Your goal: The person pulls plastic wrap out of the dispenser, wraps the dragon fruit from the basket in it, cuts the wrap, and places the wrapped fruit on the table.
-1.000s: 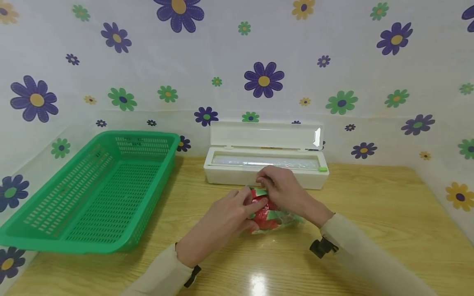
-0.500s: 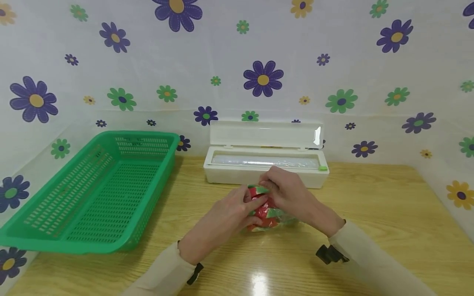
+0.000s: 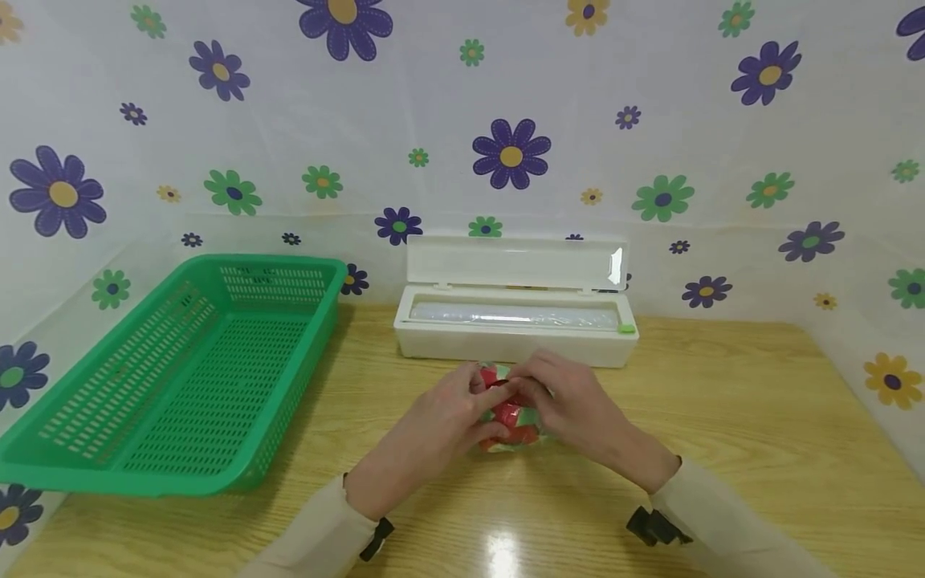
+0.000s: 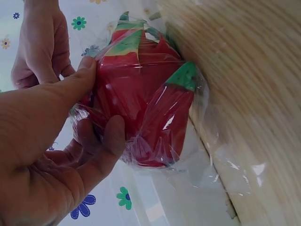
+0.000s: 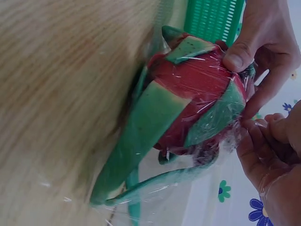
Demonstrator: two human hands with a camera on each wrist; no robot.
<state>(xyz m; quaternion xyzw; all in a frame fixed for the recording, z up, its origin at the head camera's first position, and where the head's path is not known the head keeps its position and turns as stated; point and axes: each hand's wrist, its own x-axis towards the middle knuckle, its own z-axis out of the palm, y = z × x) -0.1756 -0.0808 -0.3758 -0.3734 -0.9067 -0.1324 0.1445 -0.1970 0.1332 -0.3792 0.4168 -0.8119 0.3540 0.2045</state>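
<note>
A red dragon fruit (image 3: 508, 416) with green-tipped scales sits low over the table, wrapped in clear cling film (image 4: 230, 169). My left hand (image 3: 442, 419) holds the fruit from its left side, with the thumb and fingers spread around it in the left wrist view. At the top of the fruit my right hand (image 3: 581, 411) pinches gathered film (image 5: 233, 136) between thumb and fingers, close to the left fingertips. Long green scales (image 5: 141, 136) stick out under the loose film in the right wrist view. Part of the fruit is hidden behind both hands in the head view.
Behind the hands stands a white cling film dispenser (image 3: 516, 345), its lid (image 3: 513, 263) raised and a film roll (image 3: 513, 315) inside. A green slider (image 3: 625, 328) sits at its right end. At the left is a green plastic basket (image 3: 144, 482). A flowered cloth hangs behind the wooden table (image 3: 723, 401).
My right hand has come down from beside the dispenser's front onto the fruit, nearer the left fingers. The left hand keeps its hold. Loose film at the fruit's right is now less visible.
</note>
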